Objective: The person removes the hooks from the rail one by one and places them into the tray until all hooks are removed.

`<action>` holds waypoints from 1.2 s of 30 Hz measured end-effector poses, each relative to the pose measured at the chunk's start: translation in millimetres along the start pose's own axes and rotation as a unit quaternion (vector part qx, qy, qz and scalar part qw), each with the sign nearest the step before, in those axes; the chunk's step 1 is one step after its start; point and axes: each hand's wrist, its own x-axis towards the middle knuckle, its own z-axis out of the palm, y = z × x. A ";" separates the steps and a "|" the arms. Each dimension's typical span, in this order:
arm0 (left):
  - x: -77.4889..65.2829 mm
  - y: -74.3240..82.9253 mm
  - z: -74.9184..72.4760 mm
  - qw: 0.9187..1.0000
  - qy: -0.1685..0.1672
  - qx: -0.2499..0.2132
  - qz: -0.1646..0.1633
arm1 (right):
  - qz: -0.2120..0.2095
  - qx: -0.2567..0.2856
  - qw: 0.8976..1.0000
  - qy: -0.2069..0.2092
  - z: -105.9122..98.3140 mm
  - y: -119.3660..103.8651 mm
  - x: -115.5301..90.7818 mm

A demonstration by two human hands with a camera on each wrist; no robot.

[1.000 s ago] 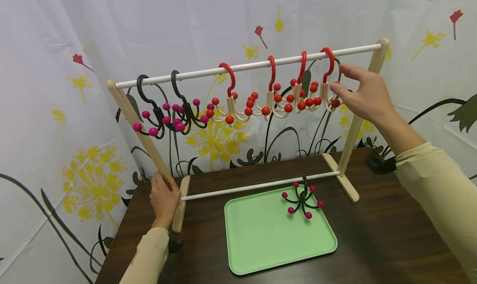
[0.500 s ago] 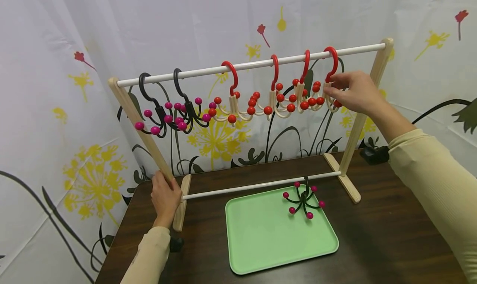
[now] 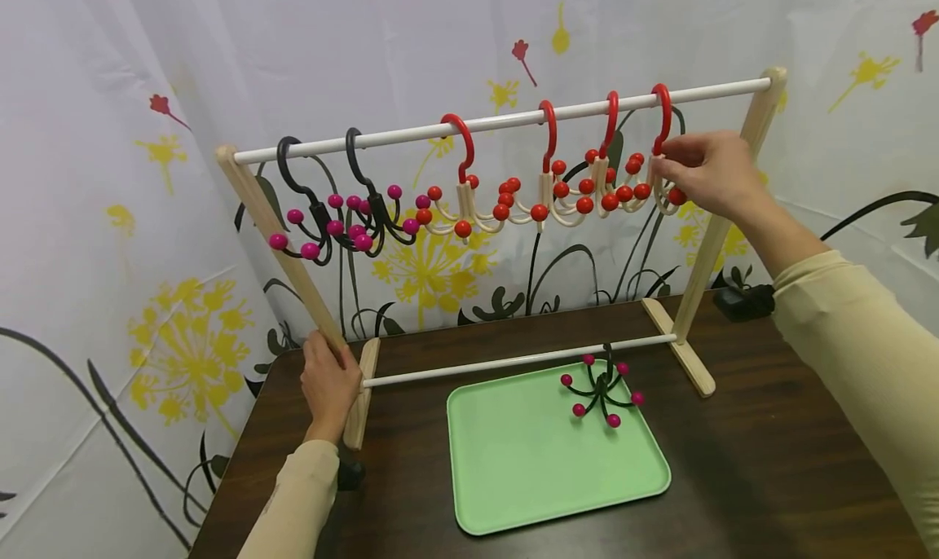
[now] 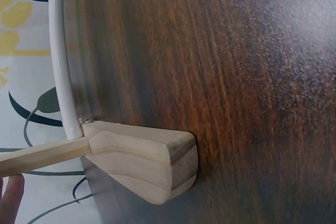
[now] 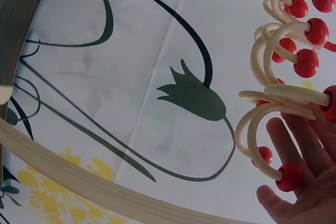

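An indoor spot, though whether a home or a workroom cannot be told: a white curtain (image 3: 330,46) printed with flowers hangs right behind a dark wood-grain table (image 3: 763,453).

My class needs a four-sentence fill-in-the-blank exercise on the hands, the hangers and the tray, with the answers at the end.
1. The right hand holds a hanger whose top is coloured ____.
2. From the upper bar hang exactly ____ black hangers.
3. A pink-balled hanger rests on a tray coloured ____.
4. The left hand grips a post made of ____.

Missing words: red; two; green; wood.
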 end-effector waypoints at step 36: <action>-0.7 -1.0 1.7 1.000 0.003 -0.001 -0.005 | -0.017 0.135 0.984 0.119 -27.2 15.2 -27.2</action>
